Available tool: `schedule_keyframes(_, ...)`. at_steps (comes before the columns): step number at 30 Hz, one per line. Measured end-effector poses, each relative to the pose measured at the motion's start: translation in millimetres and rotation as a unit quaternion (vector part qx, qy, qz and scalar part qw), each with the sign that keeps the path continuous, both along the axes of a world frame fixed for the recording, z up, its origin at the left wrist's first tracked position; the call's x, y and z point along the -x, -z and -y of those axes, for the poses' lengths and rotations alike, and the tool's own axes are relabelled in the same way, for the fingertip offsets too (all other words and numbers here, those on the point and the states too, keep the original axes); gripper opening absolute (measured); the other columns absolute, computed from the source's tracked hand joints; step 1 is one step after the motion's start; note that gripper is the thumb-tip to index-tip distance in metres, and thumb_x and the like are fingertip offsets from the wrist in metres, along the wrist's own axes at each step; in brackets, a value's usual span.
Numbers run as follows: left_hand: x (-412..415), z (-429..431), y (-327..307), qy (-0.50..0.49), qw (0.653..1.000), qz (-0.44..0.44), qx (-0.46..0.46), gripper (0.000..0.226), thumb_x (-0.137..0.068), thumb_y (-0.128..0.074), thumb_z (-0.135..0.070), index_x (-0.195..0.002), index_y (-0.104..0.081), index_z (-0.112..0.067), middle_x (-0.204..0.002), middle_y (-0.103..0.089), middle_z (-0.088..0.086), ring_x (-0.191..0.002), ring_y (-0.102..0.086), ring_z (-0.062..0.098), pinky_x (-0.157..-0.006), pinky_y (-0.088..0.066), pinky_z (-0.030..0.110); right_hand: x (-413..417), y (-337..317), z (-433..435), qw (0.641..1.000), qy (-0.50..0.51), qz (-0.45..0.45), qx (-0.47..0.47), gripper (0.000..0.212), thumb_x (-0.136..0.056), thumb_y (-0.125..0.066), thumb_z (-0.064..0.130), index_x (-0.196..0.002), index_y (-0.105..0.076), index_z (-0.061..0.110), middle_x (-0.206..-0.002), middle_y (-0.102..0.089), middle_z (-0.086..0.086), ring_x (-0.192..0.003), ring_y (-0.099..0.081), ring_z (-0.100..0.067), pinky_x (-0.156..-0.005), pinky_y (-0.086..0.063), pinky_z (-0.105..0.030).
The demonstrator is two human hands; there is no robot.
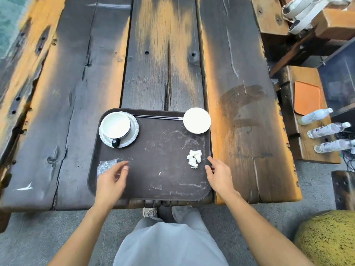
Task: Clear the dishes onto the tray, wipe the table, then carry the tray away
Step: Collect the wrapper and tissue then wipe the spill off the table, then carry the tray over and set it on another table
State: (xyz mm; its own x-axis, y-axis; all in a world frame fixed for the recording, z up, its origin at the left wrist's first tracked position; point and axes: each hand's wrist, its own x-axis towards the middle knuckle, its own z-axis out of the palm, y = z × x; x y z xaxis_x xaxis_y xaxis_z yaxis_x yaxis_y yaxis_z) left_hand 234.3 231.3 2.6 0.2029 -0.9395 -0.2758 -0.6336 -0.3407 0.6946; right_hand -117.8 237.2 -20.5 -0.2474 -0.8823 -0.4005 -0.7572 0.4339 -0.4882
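Your grey trouser legs (171,239) and one shoe (149,212) are nearest, at the worktop's (76,93) near edge, with both forearms reaching forward over the brown tray (163,169). Your left hand (112,180) hovers over the tray's near-left corner, fingers loosely curled and holding nothing, just beside a crumpled clear wrapper (106,167). Your right hand (218,174) is open and empty, fingertips at the tray's right rim, close to a wadded white napkin (195,158). The cup (116,126) on its saucer (132,135) sits far-left, chopsticks (157,117) lie along the far rim, and a small white dish (196,120) rests at the far-right corner, overhanging it. A damp wiped patch (244,104) shows right of the tray. Carrying looks next: the tray's long axis runs left to right between your hands, so each hand takes its own side rim.
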Motion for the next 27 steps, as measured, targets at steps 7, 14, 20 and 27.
schedule_keyframes(7, -86, 34, 27, -0.111, 0.992, 0.061, 0.003, 0.032, -0.099, -0.058, -0.023, -0.13, -0.064, -0.013, -0.114, -0.069, 0.01, -0.094, -0.065, 0.028, -0.092, -0.05, 0.045, -10, 5, 11, 0.986, 0.156, -0.001, 0.064, 0.023, -0.096, -0.064, 0.02, -0.115, -0.074, 0.012, -0.097, -0.077, -0.004, -0.08, -0.063, -0.01, -0.082, -0.049, -0.021)
schedule_keyframes(14, -117, 65, 80, -0.075, 0.995, 0.045, -0.042, 0.028, -0.1, -0.062, -0.03, -0.116, -0.07, -0.009, -0.095, -0.072, 0.013, -0.092, -0.065, 0.029, -0.091, -0.049, 0.046, -18, 33, 23, 0.966, 0.24, 0.0, 0.097, 0.013, -0.094, -0.063, 0.028, -0.082, -0.067, 0.03, -0.069, -0.063, 0.015, -0.069, -0.057, 0.001, -0.064, -0.042, -0.023)
schedule_keyframes(20, -122, 79, 101, -0.041, 0.993, 0.103, 0.041, 0.03, -0.097, -0.052, -0.05, -0.087, -0.063, -0.024, -0.069, -0.066, -0.007, -0.07, -0.061, 0.024, -0.07, -0.045, 0.038, -20, 56, 27, 0.974, 0.192, -0.019, 0.116, 0.011, -0.1, -0.052, 0.023, -0.09, -0.057, 0.023, -0.078, -0.059, 0.008, -0.074, -0.056, -0.015, -0.067, -0.037, -0.032)
schedule_keyframes(27, -122, 77, 117, -0.086, 0.987, 0.114, 0.076, 0.033, -0.096, -0.051, -0.058, -0.084, -0.061, -0.029, -0.065, -0.065, -0.008, -0.068, -0.058, 0.013, -0.061, -0.038, 0.013, -19, 70, 33, 0.979, 0.161, -0.064, 0.11, 0.017, -0.103, -0.044, 0.026, -0.11, -0.055, 0.014, -0.096, -0.058, 0.002, -0.083, -0.051, -0.017, -0.072, -0.034, -0.031)
